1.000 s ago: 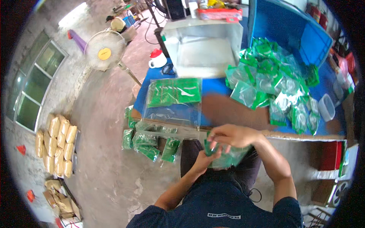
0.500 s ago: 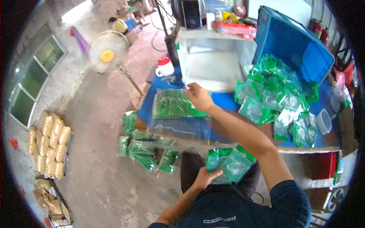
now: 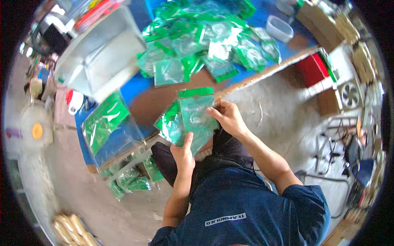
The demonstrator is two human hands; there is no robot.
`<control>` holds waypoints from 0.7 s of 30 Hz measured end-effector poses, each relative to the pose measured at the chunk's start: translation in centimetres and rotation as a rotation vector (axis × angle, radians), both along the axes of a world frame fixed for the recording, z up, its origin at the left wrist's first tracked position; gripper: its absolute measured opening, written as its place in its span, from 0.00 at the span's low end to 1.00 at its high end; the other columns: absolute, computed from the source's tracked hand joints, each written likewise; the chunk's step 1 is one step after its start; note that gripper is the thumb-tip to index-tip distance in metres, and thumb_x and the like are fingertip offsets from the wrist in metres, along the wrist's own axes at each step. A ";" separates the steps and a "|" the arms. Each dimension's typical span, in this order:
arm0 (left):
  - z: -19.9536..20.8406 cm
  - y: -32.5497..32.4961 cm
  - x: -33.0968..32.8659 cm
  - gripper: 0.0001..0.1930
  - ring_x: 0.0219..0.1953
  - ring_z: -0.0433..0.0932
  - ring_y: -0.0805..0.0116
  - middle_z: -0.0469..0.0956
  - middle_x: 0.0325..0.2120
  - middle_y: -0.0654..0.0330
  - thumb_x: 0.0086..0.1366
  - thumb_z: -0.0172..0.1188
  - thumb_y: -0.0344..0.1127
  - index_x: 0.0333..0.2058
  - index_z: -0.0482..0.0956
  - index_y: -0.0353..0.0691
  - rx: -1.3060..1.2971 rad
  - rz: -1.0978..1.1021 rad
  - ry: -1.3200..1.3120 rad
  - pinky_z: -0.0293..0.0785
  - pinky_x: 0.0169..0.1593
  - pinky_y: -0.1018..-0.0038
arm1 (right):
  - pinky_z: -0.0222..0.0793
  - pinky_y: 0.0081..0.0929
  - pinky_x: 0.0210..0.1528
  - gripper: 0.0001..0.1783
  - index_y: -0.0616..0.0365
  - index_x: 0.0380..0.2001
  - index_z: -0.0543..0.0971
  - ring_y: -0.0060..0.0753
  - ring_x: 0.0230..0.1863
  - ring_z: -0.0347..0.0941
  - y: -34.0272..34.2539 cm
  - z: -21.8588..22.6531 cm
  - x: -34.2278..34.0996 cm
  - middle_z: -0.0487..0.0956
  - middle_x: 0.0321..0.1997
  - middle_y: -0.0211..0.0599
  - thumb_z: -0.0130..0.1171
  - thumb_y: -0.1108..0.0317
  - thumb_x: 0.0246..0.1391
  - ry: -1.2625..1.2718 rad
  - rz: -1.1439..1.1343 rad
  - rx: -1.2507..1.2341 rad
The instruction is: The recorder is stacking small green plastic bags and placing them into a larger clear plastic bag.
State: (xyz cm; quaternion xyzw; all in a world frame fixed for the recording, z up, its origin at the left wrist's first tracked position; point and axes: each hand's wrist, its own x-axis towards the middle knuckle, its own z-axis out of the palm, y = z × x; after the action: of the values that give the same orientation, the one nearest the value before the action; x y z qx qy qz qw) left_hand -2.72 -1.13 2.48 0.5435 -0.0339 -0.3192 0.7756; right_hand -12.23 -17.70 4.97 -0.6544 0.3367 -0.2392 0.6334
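Note:
My left hand grips a few green and clear plastic packets from below, its thumb across their front. They are fanned out above my lap, beyond the table's near edge. My right hand pinches the right edge of the front packet between thumb and fingers. A loose heap of similar green packets lies on the blue table surface, past my hands. To the left, a large clear bag with green packets in it lies flat at the table's edge.
A pale open bin stands at the table's left, near a red-lidded white mug. A clear tub sits at the right. Filled green bags lie on the floor below the table, and a standing fan is farther left.
My right hand has left the large bag and come back to the packets in my left hand. The view has swung to the right, and the packets are raised higher in it.

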 end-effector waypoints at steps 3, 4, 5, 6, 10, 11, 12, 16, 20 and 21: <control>-0.3 0.0 -0.4 0.20 0.43 0.76 0.70 0.77 0.45 0.59 0.61 0.66 0.31 0.50 0.74 0.29 0.015 -0.021 -0.026 0.72 0.50 0.72 | 0.68 0.17 0.39 0.08 0.63 0.38 0.78 0.15 0.34 0.71 -0.3 0.2 -0.7 0.79 0.32 0.27 0.60 0.69 0.59 -0.257 -0.071 0.219; 0.2 0.2 -0.4 0.20 0.44 0.77 0.68 0.77 0.46 0.57 0.63 0.63 0.30 0.52 0.72 0.29 0.004 -0.047 0.010 0.73 0.50 0.70 | 0.69 0.16 0.41 0.07 0.63 0.39 0.78 0.15 0.35 0.73 -0.7 0.2 -0.8 0.80 0.34 0.29 0.59 0.71 0.60 -0.333 -0.093 0.310; 0.3 0.4 -0.2 0.20 0.44 0.77 0.68 0.77 0.46 0.57 0.63 0.63 0.30 0.52 0.72 0.29 0.009 -0.051 -0.001 0.73 0.50 0.70 | 0.69 0.16 0.41 0.07 0.63 0.39 0.78 0.15 0.35 0.73 -1.1 0.0 -0.9 0.80 0.34 0.29 0.59 0.71 0.60 -0.345 -0.096 0.315; 0.4 0.8 -0.1 0.20 0.44 0.77 0.67 0.77 0.46 0.57 0.63 0.63 0.30 0.52 0.72 0.29 0.018 -0.027 0.049 0.73 0.50 0.70 | 0.70 0.17 0.43 0.07 0.64 0.39 0.78 0.16 0.37 0.74 -1.5 -0.3 -1.2 0.81 0.36 0.31 0.59 0.71 0.60 -0.352 -0.062 0.313; 0.2 2.0 0.7 0.20 0.47 0.77 0.66 0.76 0.48 0.56 0.64 0.62 0.30 0.52 0.72 0.29 0.028 0.043 0.083 0.74 0.51 0.70 | 0.73 0.19 0.43 0.05 0.62 0.36 0.79 0.18 0.37 0.76 -1.8 -0.6 -1.4 0.83 0.36 0.34 0.62 0.74 0.57 -0.289 0.035 0.324; -0.1 2.4 0.8 0.20 0.47 0.76 0.66 0.76 0.48 0.56 0.64 0.62 0.30 0.53 0.72 0.29 0.027 0.049 0.076 0.73 0.52 0.70 | 0.73 0.19 0.42 0.05 0.62 0.35 0.78 0.18 0.36 0.77 -1.6 -0.4 -1.3 0.83 0.35 0.33 0.63 0.76 0.55 -0.285 0.056 0.338; -0.2 2.7 1.0 0.20 0.47 0.76 0.66 0.76 0.48 0.56 0.64 0.62 0.30 0.53 0.72 0.29 0.028 0.053 0.076 0.73 0.52 0.70 | 0.74 0.19 0.41 0.06 0.61 0.34 0.78 0.18 0.35 0.77 -1.4 -0.4 -1.1 0.83 0.34 0.32 0.65 0.77 0.54 -0.266 0.051 0.334; -0.4 3.5 1.2 0.20 0.49 0.75 0.66 0.76 0.48 0.57 0.64 0.62 0.30 0.53 0.71 0.29 0.050 0.070 0.089 0.72 0.54 0.70 | 0.74 0.20 0.41 0.06 0.62 0.36 0.77 0.19 0.36 0.77 -1.1 -1.0 -1.1 0.82 0.35 0.33 0.63 0.75 0.55 -0.271 0.101 0.380; -0.4 4.4 1.4 0.21 0.49 0.76 0.66 0.76 0.49 0.57 0.63 0.62 0.29 0.53 0.71 0.29 0.044 0.028 0.082 0.71 0.54 0.70 | 0.73 0.23 0.46 0.17 0.61 0.49 0.71 0.22 0.43 0.76 -1.1 -1.4 -2.1 0.80 0.42 0.34 0.57 0.78 0.56 -0.333 0.283 0.431; -0.3 4.4 1.4 0.21 0.49 0.76 0.66 0.76 0.49 0.57 0.63 0.63 0.29 0.54 0.71 0.29 0.064 0.011 0.052 0.71 0.54 0.70 | 0.73 0.24 0.47 0.20 0.60 0.53 0.70 0.23 0.44 0.75 -0.8 -0.4 -2.5 0.79 0.43 0.34 0.57 0.78 0.56 -0.272 0.323 0.400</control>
State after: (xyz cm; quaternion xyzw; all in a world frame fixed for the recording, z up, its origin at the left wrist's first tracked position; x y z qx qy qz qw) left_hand -1.32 3.30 2.21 0.5596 -0.0004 -0.3297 0.7603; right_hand -14.69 -18.52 4.53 -0.5235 0.1807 -0.1494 0.8191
